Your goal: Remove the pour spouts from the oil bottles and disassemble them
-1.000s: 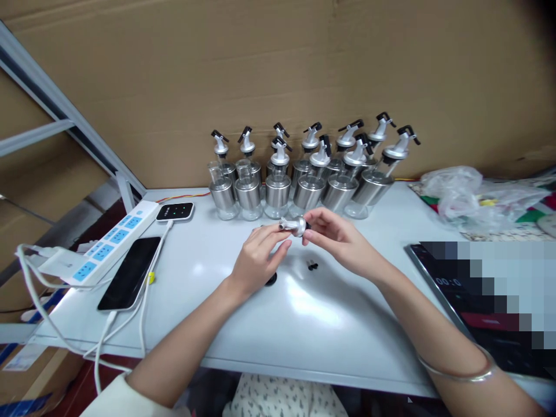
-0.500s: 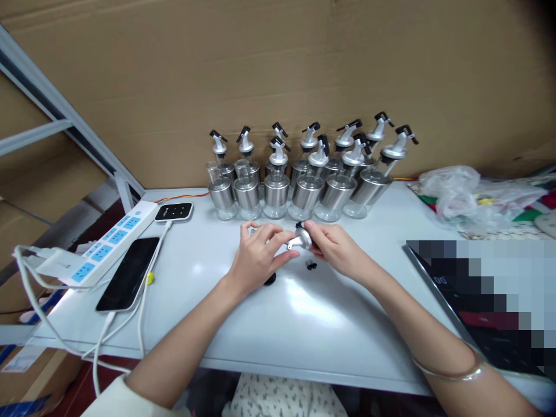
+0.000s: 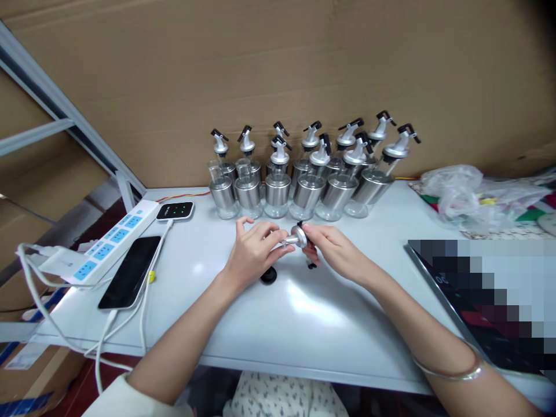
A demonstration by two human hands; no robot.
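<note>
Above the table's middle, my right hand grips a silver pourer top by its black base end. The spout of the pourer points left, and the thumb and forefinger of my left hand pinch its tip. Below my left hand a round black cap lies on the table. A small black part rests just under my right fingers, partly hidden. Beyond my hands stand several glass bottles with steel sleeves, most with pourer tops fitted; two at the front left have bare glass necks.
On the left are a white power strip, a phone, a small black device and white cables. Clear plastic bags lie at the back right, with a dark-screened tablet, partly pixelated, in front of them.
My left thumb and forefinger have closed onto the spout tip, and the pourer has shifted slightly left. The black cap shows more fully; the small black part is more covered by my right hand.
</note>
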